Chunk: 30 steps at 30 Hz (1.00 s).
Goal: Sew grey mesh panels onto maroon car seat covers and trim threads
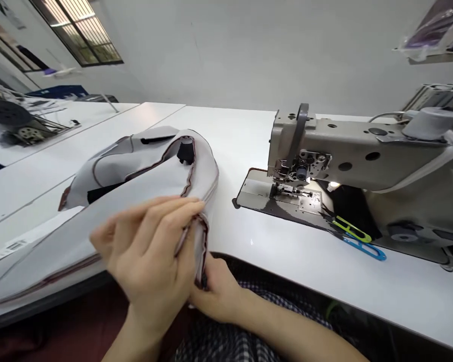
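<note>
Bright, even daylight; machine lamp point(334, 185) glares; near left hand point(151, 251) soft; edges bend.

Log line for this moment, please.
left hand: grips grey fabric panel with dark red piped edge | right hand: pinches its seam end | grey industrial sewing machine: at right, apart from hands

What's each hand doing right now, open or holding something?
Left hand: closed on the piped edge of the grey fabric piece.
Right hand: closed, pinching the same piece's lower end, partly hidden.
</note>
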Tool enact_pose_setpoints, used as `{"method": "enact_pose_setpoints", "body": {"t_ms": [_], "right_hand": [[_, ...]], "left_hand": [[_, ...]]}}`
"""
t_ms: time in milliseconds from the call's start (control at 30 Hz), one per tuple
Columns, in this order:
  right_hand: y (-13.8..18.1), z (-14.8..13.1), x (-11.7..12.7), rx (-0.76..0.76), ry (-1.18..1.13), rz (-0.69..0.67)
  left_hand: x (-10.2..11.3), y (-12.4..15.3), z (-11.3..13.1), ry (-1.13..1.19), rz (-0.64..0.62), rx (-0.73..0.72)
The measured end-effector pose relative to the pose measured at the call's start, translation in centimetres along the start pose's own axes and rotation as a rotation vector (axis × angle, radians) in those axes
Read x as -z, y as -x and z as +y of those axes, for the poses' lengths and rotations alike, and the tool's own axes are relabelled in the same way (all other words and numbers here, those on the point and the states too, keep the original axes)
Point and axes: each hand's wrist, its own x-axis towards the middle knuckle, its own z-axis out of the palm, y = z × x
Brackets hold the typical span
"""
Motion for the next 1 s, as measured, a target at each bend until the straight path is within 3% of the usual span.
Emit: {"method": "enact_pose_setpoints", "body": {"t_ms": [67,167,300,400,500,633,700,800,900,1000], "right_hand": [[0.2,0.2,-0.2,-0.03,-0.1,0.024],[0.1,0.0,-0.6,-0.192,-0.447,0.105],[0.3,-0.7,-0.7,-0.343,-1.044,0.224],[1.4,-0.3,-0.7,-0.378,-1.279,0.306],[3.2,1.0,-0.8,-0.437,-1.322,0.388],[5.1,2.0,0.0,-0.544,-1.257,0.372],[5.4,1.6,1.0,-0.563,-1.193,0.312],[5.4,0.4,3.6,-0.543,-0.871,0.226],[5.5,0.0,7.2,-0.391,-0.052,0.181],[5.0,1.1,10.8,-0.063,0.696,0.26]], "left_hand": [[-1.6,-0.1,-0.1,0.066,0.094,-0.189],[-4.8,-2.3,-1.5,0.212,0.137,-0.654],[-10.0,-6.1,-2.1,0.489,-0.101,-0.979],[-14.7,-7.6,-0.9,0.627,-0.204,-1.254],[-18.8,-7.2,0.3,0.732,-0.271,-1.274],[-21.3,-5.4,0.6,0.82,-0.611,-1.178],[-21.6,-4.8,0.5,0.854,-0.762,-1.093],[-21.7,-4.6,0.5,0.856,-0.827,-0.996],[-21.9,-4.4,0.6,0.811,-0.821,-1.014],[-22.2,-3.9,0.7,0.757,-0.779,-1.014]]}}
